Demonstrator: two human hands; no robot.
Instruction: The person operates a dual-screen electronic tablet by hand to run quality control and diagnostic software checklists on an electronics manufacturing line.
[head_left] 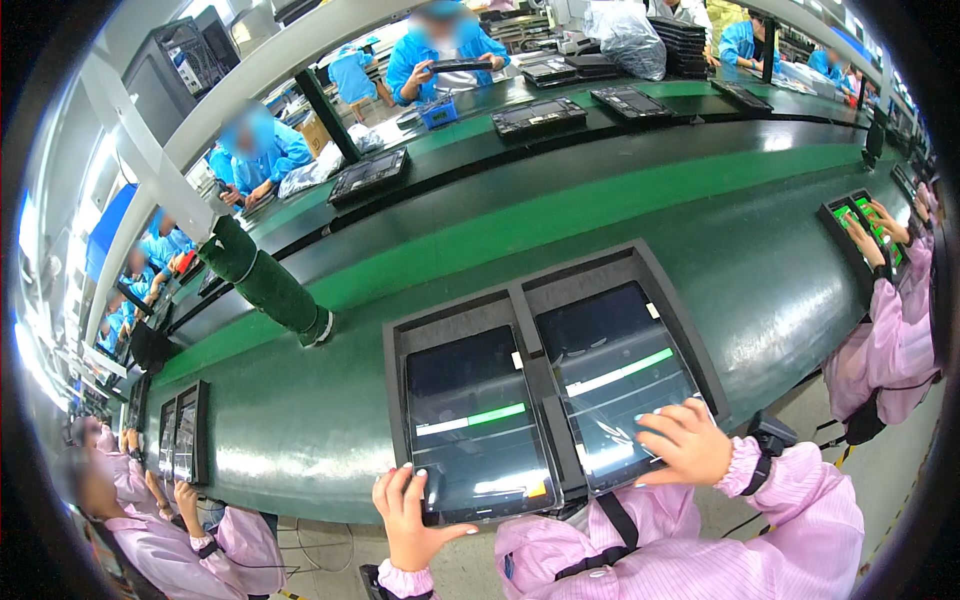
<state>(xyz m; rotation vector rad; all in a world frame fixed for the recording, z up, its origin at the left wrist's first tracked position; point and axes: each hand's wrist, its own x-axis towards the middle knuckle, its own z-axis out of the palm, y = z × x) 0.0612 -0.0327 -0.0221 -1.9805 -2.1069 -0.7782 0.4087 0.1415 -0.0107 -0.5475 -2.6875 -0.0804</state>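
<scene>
Two tablets lie side by side in a dark grey two-compartment tray [516, 300] in front of me. The left tablet [475, 440] and the right tablet [622, 400] have lit screens with a white and green bar across them and a small pale tab near one edge. My left hand [408, 520] is at the left tablet's lower left corner, thumb spread away from the fingers, holding nothing. On the lower right part of the right tablet rests my right hand [690, 442], its fingers stretched out and apart. A black band circles my right wrist.
A green-wrapped post [265, 285] rises from the green bench [290, 420] at left. Co-workers in pink sit at either side with similar trays [184, 432]. Beyond, a conveyor carries several dark devices [540, 117], with people in blue behind it.
</scene>
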